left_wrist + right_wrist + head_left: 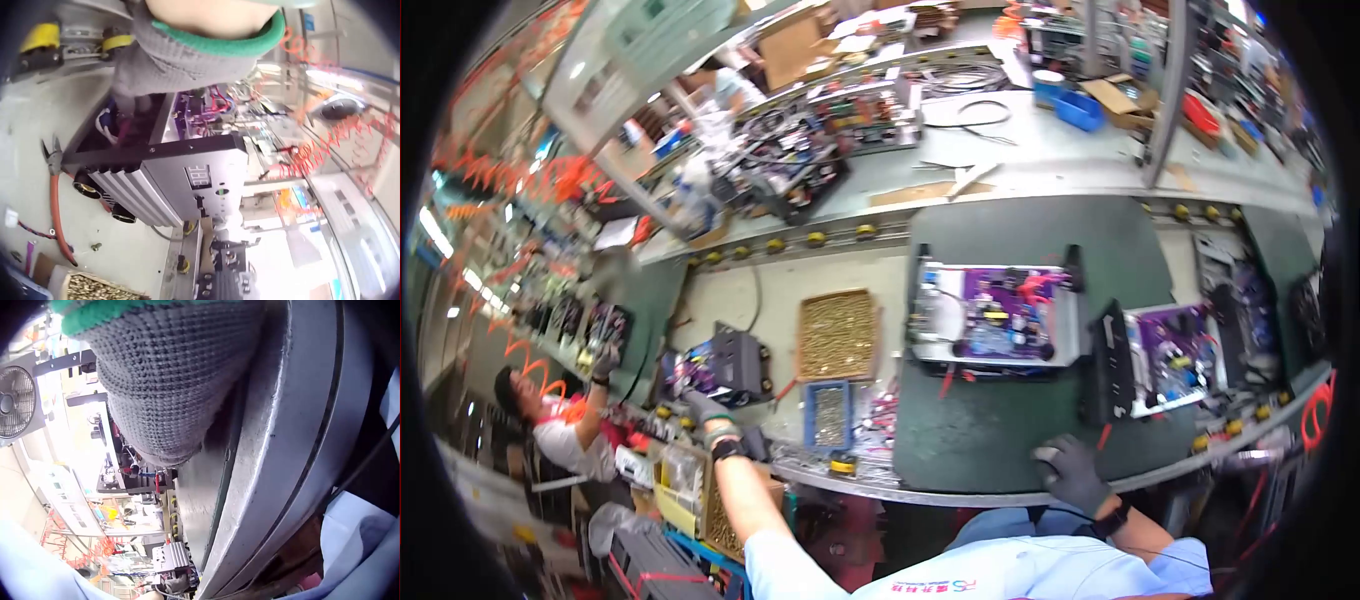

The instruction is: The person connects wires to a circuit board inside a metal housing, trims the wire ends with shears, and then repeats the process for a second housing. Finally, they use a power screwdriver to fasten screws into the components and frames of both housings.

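Note:
My left hand (705,410), in a grey glove with a green cuff, reaches to the near side of a boxy electronic device (740,365) on the left of the bench. In the left wrist view, the device's grey front panel (200,178) has a small display, and two round sockets sit on its side. The glove (169,69) is at the device's open side, over wires and a dark wall; its fingertips are blurred and partly hidden. My right hand (1068,468), also gloved, rests loosely at the front edge of the green mat (970,430), holding nothing.
Beside the device are pliers with red handles (56,212), a box of brass-coloured screws (837,335) and a blue tray (828,415) of small parts. Two opened units with purple circuit boards (1005,310) stand to the right. Another person (570,430) works at far left.

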Tool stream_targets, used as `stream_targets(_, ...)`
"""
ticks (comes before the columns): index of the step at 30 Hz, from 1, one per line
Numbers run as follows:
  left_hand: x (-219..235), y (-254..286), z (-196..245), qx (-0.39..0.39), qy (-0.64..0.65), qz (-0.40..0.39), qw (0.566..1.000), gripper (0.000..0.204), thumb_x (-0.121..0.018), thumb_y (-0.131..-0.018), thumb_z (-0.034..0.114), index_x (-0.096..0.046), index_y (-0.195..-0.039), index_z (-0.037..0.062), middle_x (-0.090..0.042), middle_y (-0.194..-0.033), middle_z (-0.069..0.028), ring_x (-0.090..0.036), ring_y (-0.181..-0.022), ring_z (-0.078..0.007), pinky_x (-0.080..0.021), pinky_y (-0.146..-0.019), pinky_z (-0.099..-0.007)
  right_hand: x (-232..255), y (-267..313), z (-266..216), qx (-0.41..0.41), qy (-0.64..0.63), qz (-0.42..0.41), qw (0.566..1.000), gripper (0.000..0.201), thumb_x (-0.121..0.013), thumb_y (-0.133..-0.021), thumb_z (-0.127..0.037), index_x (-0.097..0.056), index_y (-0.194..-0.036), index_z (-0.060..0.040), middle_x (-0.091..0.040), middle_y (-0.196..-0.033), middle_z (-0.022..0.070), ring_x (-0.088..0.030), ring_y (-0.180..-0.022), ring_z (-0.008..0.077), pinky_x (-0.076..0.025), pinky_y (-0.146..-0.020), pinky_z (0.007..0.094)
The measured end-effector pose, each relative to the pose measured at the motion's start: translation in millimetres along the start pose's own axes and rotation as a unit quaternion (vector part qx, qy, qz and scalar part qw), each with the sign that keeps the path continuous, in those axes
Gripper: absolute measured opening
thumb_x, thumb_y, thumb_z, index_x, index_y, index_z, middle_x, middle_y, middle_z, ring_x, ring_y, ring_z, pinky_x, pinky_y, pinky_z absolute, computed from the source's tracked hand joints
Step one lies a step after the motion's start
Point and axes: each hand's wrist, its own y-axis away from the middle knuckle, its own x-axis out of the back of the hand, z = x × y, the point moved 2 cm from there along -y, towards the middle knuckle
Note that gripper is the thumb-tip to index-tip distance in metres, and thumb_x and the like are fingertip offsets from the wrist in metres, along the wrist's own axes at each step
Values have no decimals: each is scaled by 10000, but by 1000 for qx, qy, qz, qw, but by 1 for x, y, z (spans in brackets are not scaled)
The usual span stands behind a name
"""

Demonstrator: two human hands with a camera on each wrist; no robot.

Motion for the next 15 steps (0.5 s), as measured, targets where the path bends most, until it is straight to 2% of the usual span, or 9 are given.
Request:
stream_targets(1, 12, -29, 11, -183, -335, 56, 923, 644, -557, -916, 490, -538, -1336, 2, -560, -1338, -233, -618, -1054, -352, -521, -873, -456, -3, 2, 3, -18, 6, 7, 1000, 393, -676, -663, -28, -644, -1040, -133, -641, -963, 98, -617, -909, 320, -520, -748, 443)
stream_targets(2, -17, 49, 47, -268, -312, 58, 910, 577, -591, -919, 402, -539, -1309, -20, -585, -1287, -255, -617, -1055, -380, -506, -873, -481, -5, 4, 6, -2, -2, 8, 1000, 413, -678, -654, -30, -643, -1051, -139, -640, -975, 95, -617, -915, 318, -523, -752, 442)
stream_targets(3, -20, 29, 36, -548, -405, 103, 724, 514, -628, -917, 300, -537, -1306, -23, -633, -1200, -226, -624, -1054, -380, -499, -904, -451, -7, 5, 7, 16, -9, 8, 1000, 434, -680, -644, -33, -641, -1061, -145, -640, -987, 92, -618, -921, 315, -526, -756, 441)
stream_targets(4, -37, 77, 48, -658, -350, 39, 666, 464, -638, -917, 216, -541, -1307, -14, -632, -1204, -203, -613, -1086, -357, -477, -954, -427, -9, 6, 9, 17, -7, 17, 1000, 442, -682, -641, -36, -641, -1068, -146, -639, -1007, 88, -617, -933, 310, -527, -757, 439)
stream_targets(6, -61, 167, 51, -483, -346, -265, 759, 445, -622, -906, 164, -544, -1310, -6, -614, -1242, -193, -606, -1123, -333, -467, -984, -416, -8, 8, 8, 15, 2, 18, 1000, 452, -683, -643, -40, -641, -1081, -144, -638, -1044, 83, -614, -961, 300, -528, -762, 437)
stream_targets(8, -72, 226, 10, -378, -352, -492, 701, 458, -630, -874, 149, -555, -1301, 0, -626, -1221, -181, -627, -1079, -304, -479, -968, -394, -7, 9, 7, 16, 10, 0, 1000, 446, -681, -662, -49, -640, -1097, -138, -639, -1067, 81, -608, -986, 291, -525, -770, 435)
stream_targets(10, -83, 297, -41, -464, -341, -510, 639, 495, -666, -828, 148, -563, -1292, 6, -670, -1156, -150, -650, -1023, -262, -502, -916, -361, -1, 13, 3, 12, 19, -5, 1000, 438, -680, -676, -56, -638, -1105, -134, -639, -1072, 80, -604, -994, 288, -523, -773, 433)
stream_targets(13, -111, 335, -104, -166, -346, -618, 686, 515, -739, -790, 176, -594, -1256, 11, -692, -1134, -120, -657, -1002, -229, -509, -884, -338, 3, 26, 0, 61, 14, -33, 997, 368, -652, -744, -91, -641, -1108, -139, -630, -1019, 77, -599, -972, 292, -504, -774, 436)
stream_targets(15, -124, 318, -136, -90, -338, -466, 812, 445, -750, -784, 115, -630, -1200, 12, -710, -1087, -72, -654, -974, -187, -506, -867, -315, 9, 51, 1, 93, 32, -16, 995, 341, -648, -748, -91, -647, -1086, -139, -628, -992, 83, -599, -953, 298, -497, -765, 440)
